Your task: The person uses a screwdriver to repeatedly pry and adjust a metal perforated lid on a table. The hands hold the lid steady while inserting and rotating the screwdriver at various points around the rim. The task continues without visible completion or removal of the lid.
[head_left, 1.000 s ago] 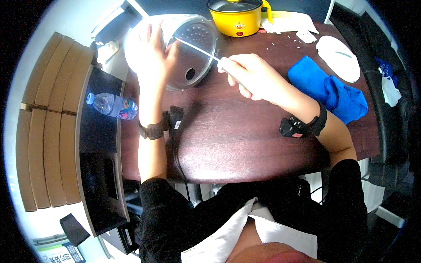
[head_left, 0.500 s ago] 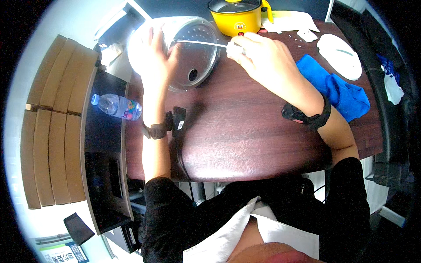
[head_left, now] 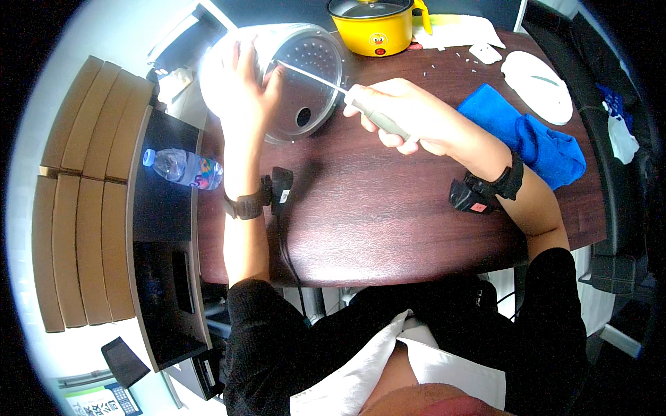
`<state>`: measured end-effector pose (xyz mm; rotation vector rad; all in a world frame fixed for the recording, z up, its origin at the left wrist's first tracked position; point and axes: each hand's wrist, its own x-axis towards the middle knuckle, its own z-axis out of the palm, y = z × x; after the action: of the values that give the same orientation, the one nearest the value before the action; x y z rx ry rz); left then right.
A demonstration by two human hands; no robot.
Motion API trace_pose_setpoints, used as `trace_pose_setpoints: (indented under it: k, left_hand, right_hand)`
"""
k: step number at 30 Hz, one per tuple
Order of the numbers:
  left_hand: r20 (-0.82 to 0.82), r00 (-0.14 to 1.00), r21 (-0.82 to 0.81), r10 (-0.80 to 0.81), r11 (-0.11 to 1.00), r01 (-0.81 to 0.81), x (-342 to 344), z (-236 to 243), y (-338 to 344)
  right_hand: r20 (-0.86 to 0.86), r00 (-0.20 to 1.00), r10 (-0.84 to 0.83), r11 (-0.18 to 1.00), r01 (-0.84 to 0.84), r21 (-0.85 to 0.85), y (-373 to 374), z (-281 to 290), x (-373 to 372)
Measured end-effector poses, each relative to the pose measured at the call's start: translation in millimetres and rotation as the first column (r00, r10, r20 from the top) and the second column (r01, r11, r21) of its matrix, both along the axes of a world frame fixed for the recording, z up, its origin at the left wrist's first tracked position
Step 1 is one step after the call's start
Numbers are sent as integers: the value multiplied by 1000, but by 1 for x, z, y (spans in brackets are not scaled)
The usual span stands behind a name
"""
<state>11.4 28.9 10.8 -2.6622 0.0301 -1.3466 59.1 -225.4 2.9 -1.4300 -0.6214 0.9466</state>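
Observation:
A white, drum-shaped appliance housing (head_left: pixel 216 83) lies on its side on the table, its clear-rimmed round end turned to the right. Small perforations and a dark round hole show on that end. My left hand (head_left: pixel 248 90) grips the housing from above, thumb by the rim. Wrapped in the fingers of my right hand (head_left: pixel 409 114) is a screwdriver (head_left: pixel 378 116) with a pale grey handle. Its long thin shaft points left, and the tip reaches the housing close to my left thumb. Exactly what the tip touches is too small to make out.
A yellow pot (head_left: pixel 378 31) stands at the back, near small white bits. At the right lie a blue cloth (head_left: pixel 531 142) and a white oval cover (head_left: pixel 535 87). Left of the table are a water bottle (head_left: pixel 186 168) and brown cartons (head_left: pixel 83 249). A cable hangs at my left wrist.
My right hand has turned and dropped slightly, so the screwdriver's handle now shows and its shaft slants more steeply down to the right. My left hand and the housing have barely shifted.

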Motion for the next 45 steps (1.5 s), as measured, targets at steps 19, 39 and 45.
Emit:
trace_pose_setpoints:
  k: [19,39,45]
  left_hand:
    - [22,1000,7,16,1000,-16,-1,0,-2]
    - [4,1000,-4,5,1000,-5,-1,-1,-1]
    - [10,1000,10,24,1000,-25,1,-4,0]
  right_hand:
    - [108,994,32,997,-24,-75,2,-3,10]
    - [292,956,19,997,5,-80,2,-7,16]
    - [30,995,100,993,-98,-63,-4,3,18]
